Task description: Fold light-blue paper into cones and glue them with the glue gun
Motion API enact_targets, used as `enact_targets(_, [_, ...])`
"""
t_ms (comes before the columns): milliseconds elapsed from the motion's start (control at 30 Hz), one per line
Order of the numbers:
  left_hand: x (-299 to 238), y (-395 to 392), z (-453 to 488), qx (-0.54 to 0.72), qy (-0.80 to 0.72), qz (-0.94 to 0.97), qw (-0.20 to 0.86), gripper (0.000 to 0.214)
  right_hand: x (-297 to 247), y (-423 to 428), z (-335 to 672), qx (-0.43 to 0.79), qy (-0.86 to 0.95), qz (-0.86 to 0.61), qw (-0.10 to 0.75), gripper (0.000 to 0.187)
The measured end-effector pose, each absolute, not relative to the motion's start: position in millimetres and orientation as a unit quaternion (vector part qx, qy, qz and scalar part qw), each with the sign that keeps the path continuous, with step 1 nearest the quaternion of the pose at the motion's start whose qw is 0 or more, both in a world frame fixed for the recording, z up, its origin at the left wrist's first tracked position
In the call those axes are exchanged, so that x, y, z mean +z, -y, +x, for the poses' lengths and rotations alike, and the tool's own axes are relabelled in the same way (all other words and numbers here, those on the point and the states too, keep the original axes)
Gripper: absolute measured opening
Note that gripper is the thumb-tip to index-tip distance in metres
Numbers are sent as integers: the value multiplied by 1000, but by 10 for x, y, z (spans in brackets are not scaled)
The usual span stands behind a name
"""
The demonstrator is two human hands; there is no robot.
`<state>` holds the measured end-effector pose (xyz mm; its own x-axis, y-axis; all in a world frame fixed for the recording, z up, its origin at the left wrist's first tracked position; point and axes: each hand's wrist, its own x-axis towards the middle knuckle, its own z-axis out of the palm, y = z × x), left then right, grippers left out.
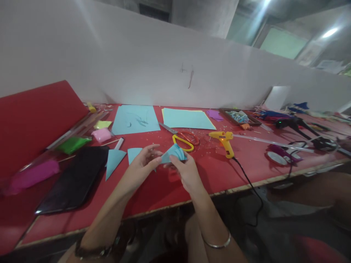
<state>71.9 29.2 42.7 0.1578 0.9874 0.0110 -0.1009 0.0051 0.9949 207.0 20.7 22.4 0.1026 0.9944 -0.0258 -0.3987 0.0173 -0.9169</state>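
Note:
A piece of folded light blue paper (173, 153) with layered edges is held above the red table, between my two hands. My right hand (188, 170) grips it from the right, thumb on top and fingers beneath. At its left tip, the thumb of my left hand (142, 160) pinches the paper, with the fingers curled and partly hidden. Just beyond lie scissors (186, 140) with a yellow and a red handle, their blades pointing to the back left. A blue paper cone (114, 160) and another blue paper piece (133, 153) rest left of my left hand.
A yellow hot glue gun (224, 140) stands at right, its cord hanging over the edge. Blue sheets (189, 118) lie at the back, near a tray of scraps (240, 117). A black tablet-like slab (76, 179) and coloured clay packs (74, 145) are left. Another person's arm (326, 157) reaches in.

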Motion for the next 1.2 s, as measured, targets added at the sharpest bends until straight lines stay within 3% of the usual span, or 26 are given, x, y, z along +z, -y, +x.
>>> enact_targets(67, [409, -284, 737, 456, -443, 545, 546, 46, 238, -209, 2068, 575, 323, -406, 632, 27])
enact_targets(167, [366, -268, 796, 434, -455, 584, 513, 30, 236, -212, 2073, 591, 310, -387, 636, 26])
enact_targets(467, [375, -221, 933, 506, -491, 552, 445, 19, 162, -230, 2082, 557, 328, -403, 649, 22])
enact_targets(733, [345, -223, 897, 531, -498, 545, 416, 30, 192, -220, 2070, 552, 377, -397, 630, 20])
enact_targets(1200, [322, -234, 857, 566, -492, 503, 428, 27, 161, -221, 2064, 521, 425, -396, 625, 19])
